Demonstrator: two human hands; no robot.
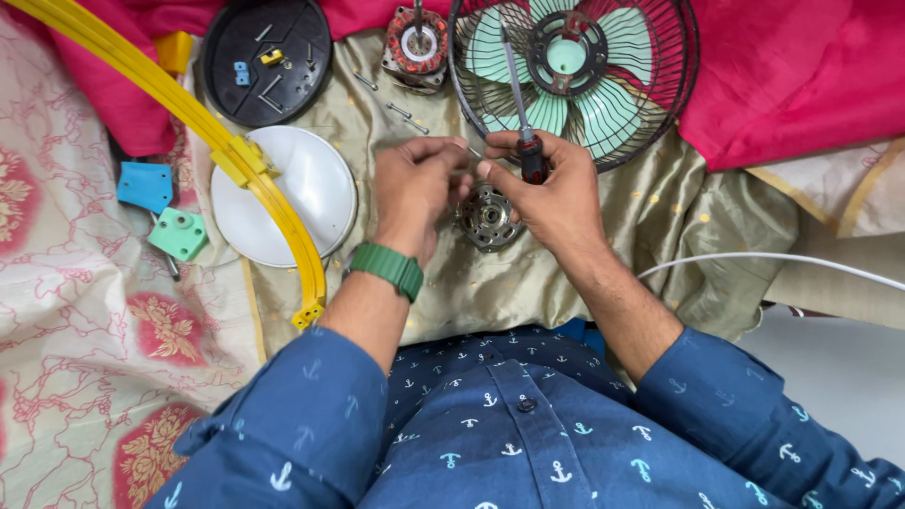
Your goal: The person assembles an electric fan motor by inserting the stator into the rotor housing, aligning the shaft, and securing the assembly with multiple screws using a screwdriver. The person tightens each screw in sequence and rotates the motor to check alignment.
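Note:
My right hand (556, 193) grips a screwdriver (520, 104) by its red-and-black handle, with the shaft pointing away toward the fan. My left hand (415, 184), a green watch on its wrist, has its fingertips pinched beside the right hand; whether a small part sits in them is too small to tell. Under both hands a round metal motor part (486, 219) rests on the olive cloth (490, 283).
A black fan grille with light green blades (575, 71) lies beyond the hands. A copper-wound motor stator (415, 47), loose screws (401, 111), a black round cover (269, 57), a white dome cover (306, 188), a yellow curved ring (236, 155) and a white cable (754, 256) lie around.

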